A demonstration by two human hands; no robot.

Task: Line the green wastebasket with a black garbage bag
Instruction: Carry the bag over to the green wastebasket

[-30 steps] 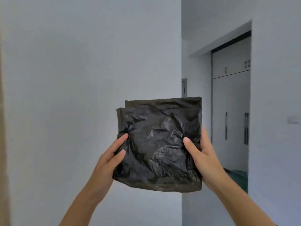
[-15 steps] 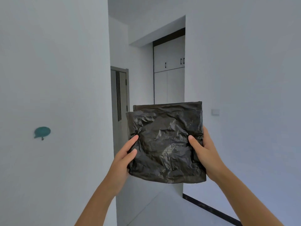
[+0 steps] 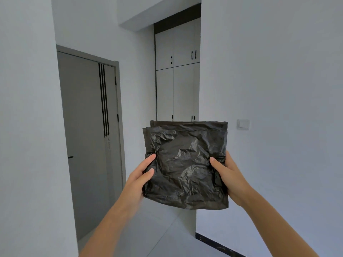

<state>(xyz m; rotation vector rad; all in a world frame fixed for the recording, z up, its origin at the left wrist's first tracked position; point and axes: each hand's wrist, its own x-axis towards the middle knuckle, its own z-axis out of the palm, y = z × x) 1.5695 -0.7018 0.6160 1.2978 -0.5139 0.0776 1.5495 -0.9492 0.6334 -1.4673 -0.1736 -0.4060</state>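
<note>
Holding the black garbage bag [image 3: 185, 164] up at chest height, folded into a flat, crinkled square, with both hands closed on its side edges: left hand [image 3: 138, 179] pinching the left edge, thumb on the front and fingers tucked behind; right hand [image 3: 227, 175] gripping the right edge in the same way, thumb lying on the front face. Hanging free in the air, touching nothing but the two hands, with one folded layer peeking out just above the front layer at the top. Standing behind the bag: a grey door [image 3: 87, 136] to the left of it, shut as far as can be told; tall white cupboards [image 3: 176, 71] above and behind it; a small wall switch [image 3: 243, 123] just to the right of its top corner. No green wastebasket anywhere in view, so its place cannot be told. Judging from this, an early step of the task: bag in hand, not yet unfolded, nothing lined yet. Calling next, probably, for finding the open end among the layers, shaking or pulling the folds apart so that the mouth opens, then carrying it to the wastebasket and looking down to find the rim. Needing care with the thin film, likely clinging to itself and hard to separate with fingertips.
</note>
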